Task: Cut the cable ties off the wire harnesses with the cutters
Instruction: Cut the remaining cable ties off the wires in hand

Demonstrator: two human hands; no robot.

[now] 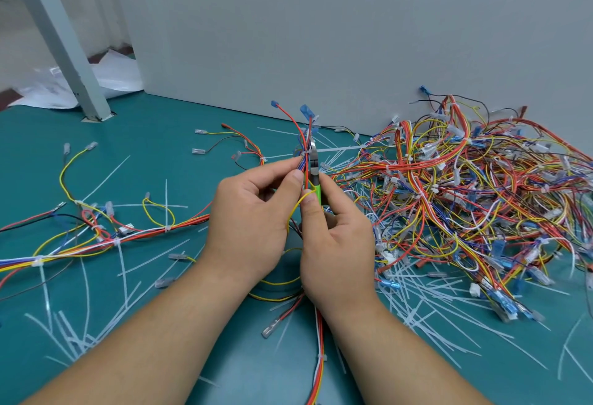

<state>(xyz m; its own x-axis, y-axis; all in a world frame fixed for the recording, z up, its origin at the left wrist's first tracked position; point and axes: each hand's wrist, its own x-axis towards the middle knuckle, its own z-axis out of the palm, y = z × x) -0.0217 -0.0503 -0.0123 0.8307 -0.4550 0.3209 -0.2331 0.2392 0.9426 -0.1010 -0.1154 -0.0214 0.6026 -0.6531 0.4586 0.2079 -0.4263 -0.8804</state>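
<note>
Teal floor strewn with loose ties, left hand pinching harness, right hand gripping cutters, wire pile against wall

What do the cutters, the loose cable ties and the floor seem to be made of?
Cutters: grey metal head with a dull sheen; the handles look like glossy green plastic or a rubber sleeve.
Cable ties: thin, white, slightly translucent strips that bend, probably nylon plastic.
Floor: smooth teal surface with a faint gloss, perhaps paint or epoxy; the look leaves it open.
</note>
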